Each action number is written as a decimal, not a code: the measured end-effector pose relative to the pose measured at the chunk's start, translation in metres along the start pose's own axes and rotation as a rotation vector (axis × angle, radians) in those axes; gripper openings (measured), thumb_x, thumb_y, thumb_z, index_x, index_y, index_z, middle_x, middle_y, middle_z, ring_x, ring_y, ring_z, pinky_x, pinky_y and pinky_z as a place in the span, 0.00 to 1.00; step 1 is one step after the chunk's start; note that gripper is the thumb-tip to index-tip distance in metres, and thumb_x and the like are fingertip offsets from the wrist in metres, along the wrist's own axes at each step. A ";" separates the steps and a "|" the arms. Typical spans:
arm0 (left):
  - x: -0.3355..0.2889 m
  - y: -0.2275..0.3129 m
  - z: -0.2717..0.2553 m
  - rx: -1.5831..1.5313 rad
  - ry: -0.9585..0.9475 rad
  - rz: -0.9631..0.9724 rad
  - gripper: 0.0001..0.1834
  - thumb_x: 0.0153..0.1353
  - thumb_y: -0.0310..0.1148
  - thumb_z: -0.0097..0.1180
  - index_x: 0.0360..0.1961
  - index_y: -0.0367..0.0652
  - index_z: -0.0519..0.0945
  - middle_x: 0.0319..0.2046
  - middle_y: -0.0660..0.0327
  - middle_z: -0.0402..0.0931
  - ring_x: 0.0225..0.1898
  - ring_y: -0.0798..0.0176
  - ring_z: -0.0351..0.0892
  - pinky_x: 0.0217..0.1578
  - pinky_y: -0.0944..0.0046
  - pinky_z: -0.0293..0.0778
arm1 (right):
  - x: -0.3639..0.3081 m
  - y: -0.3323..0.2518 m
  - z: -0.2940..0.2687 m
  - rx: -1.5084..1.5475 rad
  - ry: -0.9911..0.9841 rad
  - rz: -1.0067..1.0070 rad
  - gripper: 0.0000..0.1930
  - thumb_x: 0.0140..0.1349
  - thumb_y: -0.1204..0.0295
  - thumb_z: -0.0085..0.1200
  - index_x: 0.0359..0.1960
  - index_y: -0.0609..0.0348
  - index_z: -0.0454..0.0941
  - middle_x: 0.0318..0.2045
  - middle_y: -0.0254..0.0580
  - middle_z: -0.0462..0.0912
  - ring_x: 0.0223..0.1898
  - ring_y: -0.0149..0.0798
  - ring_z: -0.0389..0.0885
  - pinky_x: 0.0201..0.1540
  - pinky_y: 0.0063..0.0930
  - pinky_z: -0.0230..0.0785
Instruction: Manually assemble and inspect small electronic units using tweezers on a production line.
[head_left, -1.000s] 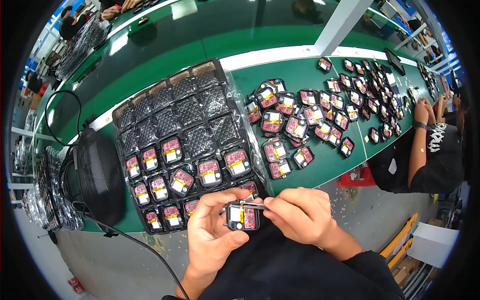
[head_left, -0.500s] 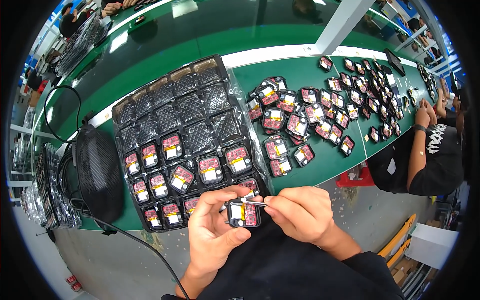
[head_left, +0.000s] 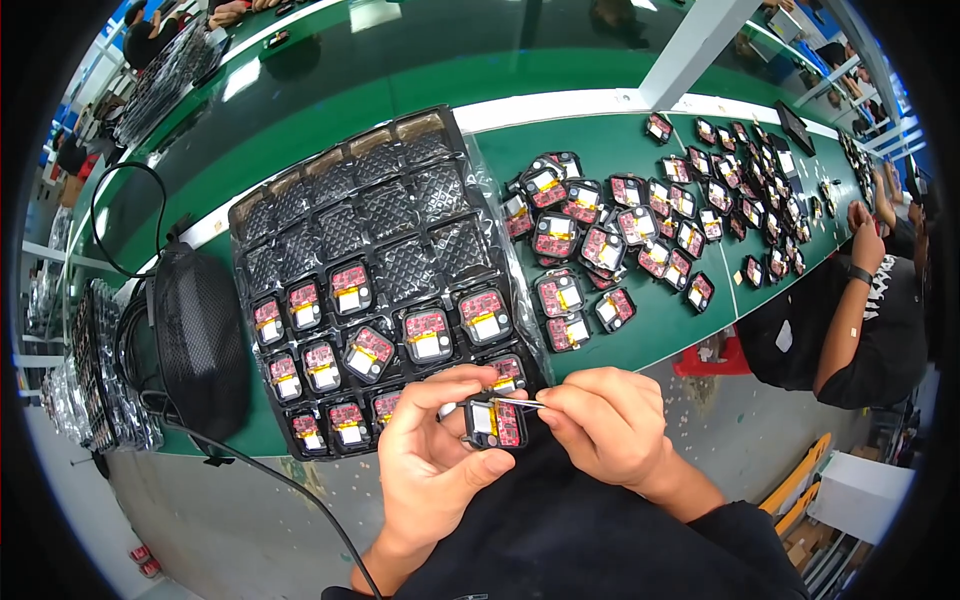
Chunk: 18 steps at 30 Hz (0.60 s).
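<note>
Between the thumb and fingers of my left hand (head_left: 440, 445) is a small black square device housing (head_left: 510, 428), its inside facing up. A red circuit board, a white block and yellow tape show in it. My right hand (head_left: 610, 428) pinches a pair of metal tweezers (head_left: 525, 402), whose tips reach over the top edge of the housing. What the tips touch is too small to tell. Just beyond my hands lies a black moulded tray (head_left: 400, 225); similar housings sit in its nearer pockets, one of them (head_left: 369, 354) turned askew.
A pile of like housings (head_left: 603, 247) spreads to the right along the green table (head_left: 660, 345). At the left stand a black mesh bag (head_left: 200, 340) and a cable (head_left: 290, 487). A grey post (head_left: 690, 55) rises at the back. Another person (head_left: 850, 310) works at the far right.
The tweezers' tips have shifted slightly on the housing, which sits a little farther right and tilts differently. Both hands keep their grip. The whole view has moved slightly.
</note>
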<state>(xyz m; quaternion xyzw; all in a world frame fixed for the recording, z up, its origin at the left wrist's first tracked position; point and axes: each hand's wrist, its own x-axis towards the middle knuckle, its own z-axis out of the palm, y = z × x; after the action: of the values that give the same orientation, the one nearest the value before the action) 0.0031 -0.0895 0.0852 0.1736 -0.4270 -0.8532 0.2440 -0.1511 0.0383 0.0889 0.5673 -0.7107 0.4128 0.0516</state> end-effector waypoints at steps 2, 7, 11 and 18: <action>0.000 0.000 0.000 0.019 0.011 -0.005 0.32 0.54 0.20 0.76 0.59 0.35 0.73 0.63 0.46 0.69 0.61 0.47 0.79 0.62 0.51 0.78 | -0.001 0.001 0.001 -0.023 0.001 -0.016 0.13 0.50 0.75 0.73 0.38 0.59 0.84 0.30 0.35 0.82 0.25 0.34 0.82 0.24 0.27 0.72; 0.000 0.000 -0.001 0.099 -0.013 0.034 0.33 0.53 0.19 0.75 0.59 0.35 0.73 0.64 0.47 0.68 0.63 0.52 0.76 0.62 0.55 0.76 | -0.003 0.004 -0.001 0.002 -0.011 -0.020 0.14 0.50 0.75 0.73 0.37 0.59 0.83 0.30 0.34 0.82 0.25 0.34 0.81 0.24 0.28 0.71; -0.001 0.000 -0.001 0.107 -0.018 0.033 0.33 0.53 0.19 0.75 0.60 0.35 0.73 0.65 0.47 0.67 0.65 0.54 0.73 0.63 0.57 0.75 | -0.003 0.007 -0.002 0.030 -0.032 -0.009 0.14 0.49 0.75 0.73 0.37 0.59 0.83 0.30 0.35 0.82 0.24 0.35 0.81 0.24 0.28 0.72; -0.002 0.001 -0.001 0.101 0.000 0.008 0.32 0.54 0.19 0.74 0.59 0.35 0.73 0.64 0.47 0.68 0.62 0.53 0.76 0.59 0.57 0.79 | -0.004 0.002 0.003 0.018 -0.015 -0.005 0.13 0.51 0.76 0.72 0.38 0.59 0.83 0.30 0.35 0.82 0.23 0.34 0.80 0.23 0.27 0.71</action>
<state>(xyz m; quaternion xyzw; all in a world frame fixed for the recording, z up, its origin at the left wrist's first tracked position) 0.0052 -0.0894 0.0856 0.1841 -0.4702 -0.8296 0.2384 -0.1504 0.0399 0.0838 0.5728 -0.7057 0.4149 0.0421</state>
